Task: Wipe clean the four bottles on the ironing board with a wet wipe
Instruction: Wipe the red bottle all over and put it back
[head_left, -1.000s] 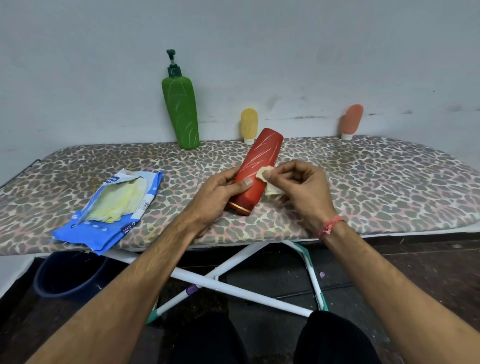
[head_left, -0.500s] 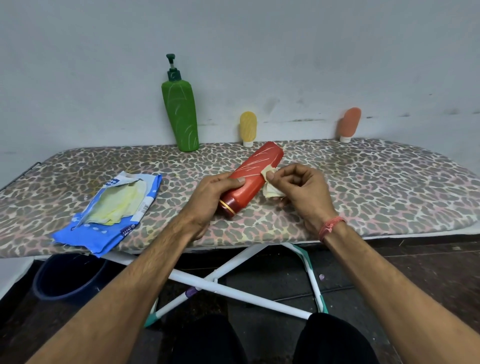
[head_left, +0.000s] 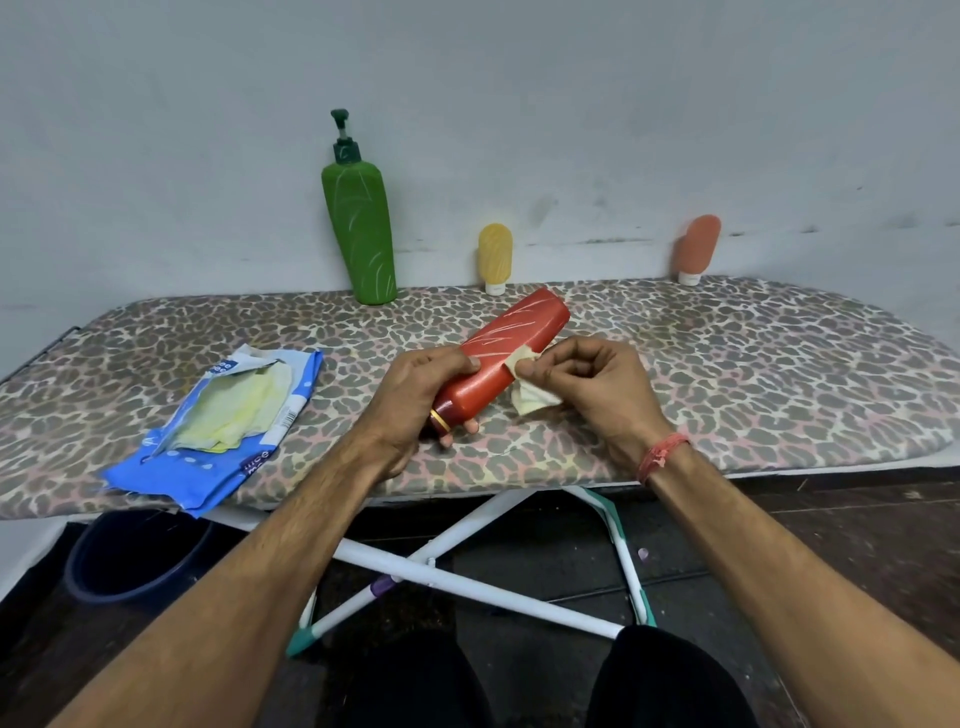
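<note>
My left hand (head_left: 415, 400) grips the lower end of a red bottle (head_left: 511, 345), which lies tilted over the leopard-print ironing board (head_left: 753, 374). My right hand (head_left: 597, 387) pinches a pale yellow wet wipe (head_left: 530, 397) against the bottle's right side. A tall green pump bottle (head_left: 361, 234) stands at the back against the wall. To its right stand a small yellow bottle (head_left: 495, 257) and, further right, a small orange bottle (head_left: 697, 248), both cap-down.
An open blue wipes packet (head_left: 218, 431) with yellow wipes showing lies on the board's left part. Under the board are white crossed legs (head_left: 467, 582) and a dark blue bucket (head_left: 130, 561) on the floor at left. My knees show at the bottom.
The red bottle has tipped from steeply upright to lying lower, its top swinging right. My right hand with the wipe has stayed on its side, shifting slightly along it.
</note>
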